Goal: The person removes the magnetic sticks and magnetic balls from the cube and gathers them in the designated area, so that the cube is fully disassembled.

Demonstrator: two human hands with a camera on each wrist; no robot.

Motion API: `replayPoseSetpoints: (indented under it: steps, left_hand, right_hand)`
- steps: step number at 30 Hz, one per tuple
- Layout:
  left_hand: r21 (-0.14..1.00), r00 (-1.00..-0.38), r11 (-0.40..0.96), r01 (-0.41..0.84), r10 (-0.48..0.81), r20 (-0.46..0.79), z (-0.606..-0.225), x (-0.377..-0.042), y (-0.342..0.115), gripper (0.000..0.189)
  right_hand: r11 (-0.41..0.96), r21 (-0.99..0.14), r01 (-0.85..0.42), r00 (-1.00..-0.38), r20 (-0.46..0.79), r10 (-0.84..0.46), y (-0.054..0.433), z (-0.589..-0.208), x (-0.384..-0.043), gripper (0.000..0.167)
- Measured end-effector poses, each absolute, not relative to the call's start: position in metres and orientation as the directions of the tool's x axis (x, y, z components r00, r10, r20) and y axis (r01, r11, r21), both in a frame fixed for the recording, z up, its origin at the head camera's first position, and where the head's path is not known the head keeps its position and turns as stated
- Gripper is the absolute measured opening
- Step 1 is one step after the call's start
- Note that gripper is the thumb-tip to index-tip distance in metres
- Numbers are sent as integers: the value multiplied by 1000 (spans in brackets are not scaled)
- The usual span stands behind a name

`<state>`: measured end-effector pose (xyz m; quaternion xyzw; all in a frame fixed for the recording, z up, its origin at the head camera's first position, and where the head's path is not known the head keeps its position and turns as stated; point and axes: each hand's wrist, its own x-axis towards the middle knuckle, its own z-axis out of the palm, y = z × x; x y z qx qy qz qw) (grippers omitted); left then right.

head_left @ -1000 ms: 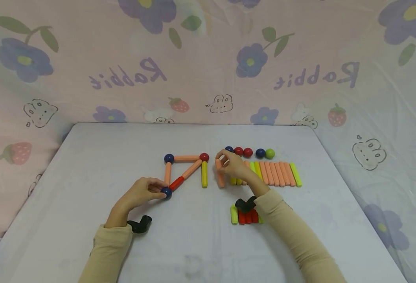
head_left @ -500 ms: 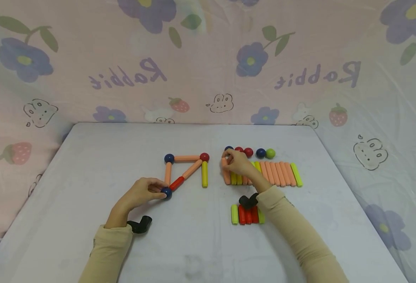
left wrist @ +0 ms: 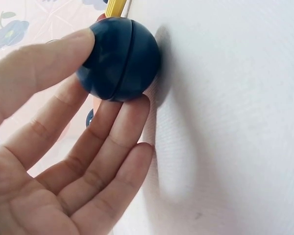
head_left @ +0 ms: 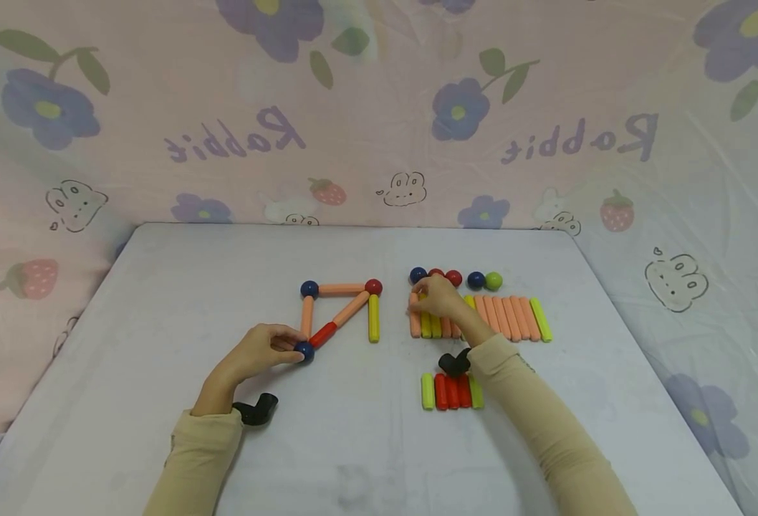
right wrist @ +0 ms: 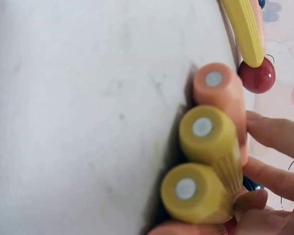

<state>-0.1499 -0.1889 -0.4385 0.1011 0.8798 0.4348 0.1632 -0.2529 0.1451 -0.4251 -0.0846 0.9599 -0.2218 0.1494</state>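
Observation:
My left hand [head_left: 266, 351] pinches a dark blue ball [left wrist: 120, 58] between thumb and fingertips. This ball is the near corner of a flat triangle of magnetic sticks and balls. An orange stick [head_left: 307, 317] links it to another blue ball [head_left: 309, 289], and a red stick [head_left: 322, 335] leads diagonally toward a red ball [head_left: 373, 287]. My right hand [head_left: 440, 296] has its thumb and a finger on an orange magnetic stick [right wrist: 223, 90], at the left end of a row. Beside that stick lie ribbed yellow sticks [right wrist: 201, 128] with silvery discs in their ends.
A yellow stick [head_left: 374, 319] extends from the red ball toward me. Several orange sticks [head_left: 506, 317] continue the row rightward, with loose balls [head_left: 476, 280] behind. Short red sticks [head_left: 453, 391] and green sticks [head_left: 427, 391] lie nearer. A patterned curtain [head_left: 379, 107] stands behind the white table [head_left: 224, 258].
My right hand has moved right with the orange stick, which now lies against the row's left end. The left hand has stayed on the blue ball.

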Motion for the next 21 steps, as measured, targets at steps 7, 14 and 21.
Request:
replayPoseSetpoints:
  steps: [7,14,21]
  left_hand:
    - [797,-924,602,51,331,-191,-439,-150,-190,30]
    - [793,-929,607,47,318,-189,-441,-151,-192,26]
    - [798,-923,601,46,332,-197,-437,-149,-192,29]
  right_hand:
    - [853,-507,-122,-958,-165,-235,135,-421,-242,41]
    - [760,-645,-79,-946,-192,-261,103,-418,-225,41]
    - [750,-655,87,-945,-292,-145,76,-428,-220,51]
